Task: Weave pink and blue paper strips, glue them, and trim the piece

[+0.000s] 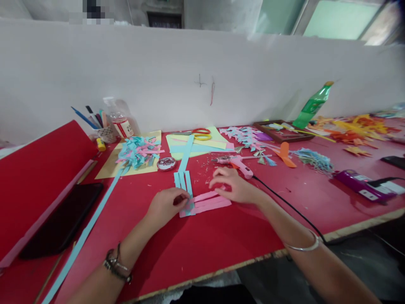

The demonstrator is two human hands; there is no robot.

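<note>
Blue paper strips [189,182] and pink paper strips [212,204] cross at a small woven corner on the red tabletop. My left hand [166,206] is closed at that corner, fingertips pinching the strips where they overlap. At the far end of the upper pink strip, my right hand [233,185] has its fingers curled with the strip's end at the thumb; its grip is partly hidden. A longer blue strip [187,153] runs away from the weave toward the back. Just beyond my right hand lies a pink glue gun [237,163], its black cord trailing right.
Scissors [201,134] rest on coloured paper sheets at the back. A round tin [166,164] and a pile of curled strips [136,151] are to the left, near a dark phone [63,219]. Rightward stand a green bottle [314,106] and a purple power strip [363,185].
</note>
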